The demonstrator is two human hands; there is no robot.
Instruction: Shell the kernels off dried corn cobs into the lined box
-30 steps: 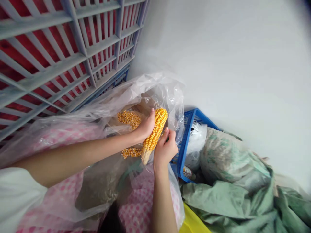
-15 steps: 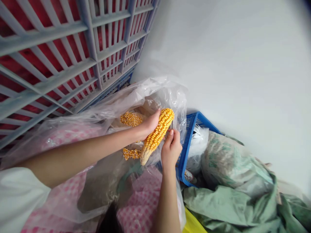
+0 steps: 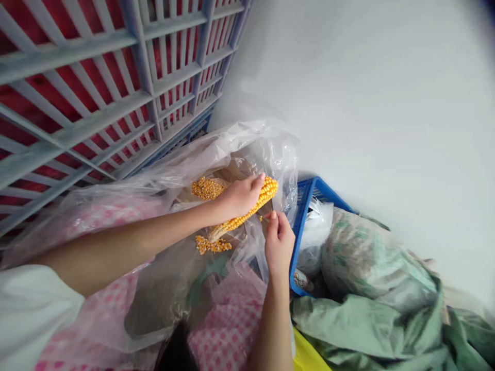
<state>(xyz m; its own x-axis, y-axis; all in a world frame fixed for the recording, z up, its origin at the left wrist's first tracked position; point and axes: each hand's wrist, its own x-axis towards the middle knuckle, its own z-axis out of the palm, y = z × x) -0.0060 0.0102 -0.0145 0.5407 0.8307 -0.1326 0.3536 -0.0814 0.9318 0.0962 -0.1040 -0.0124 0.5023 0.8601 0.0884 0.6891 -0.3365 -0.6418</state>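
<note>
A white wall (image 3: pixel 367 103) rises beyond the right hand (image 3: pixel 279 242). Left of the left hand (image 3: pixel 242 196) and farther forward stands a grey-blue slatted crate (image 3: pixel 143 67) with red showing behind it. To the right of the right hand lie a blue plastic basket (image 3: pixel 305 221) and, beyond it, a green woven sack (image 3: pixel 367 330). Below both hands lies a pink checked cloth (image 3: pixel 228 330). A clear plastic bag (image 3: pixel 270 154) lies directly beneath the hands.

The left hand grips a corn cob (image 3: pixel 247 211), which lies tilted above the bag. Its upper end carries orange-yellow kernels; its lower end shows pale bare core. The right hand is pinched narrow just beside the cob's upper end. Loose kernels (image 3: pixel 209 245) lie in the bag below the left hand.
</note>
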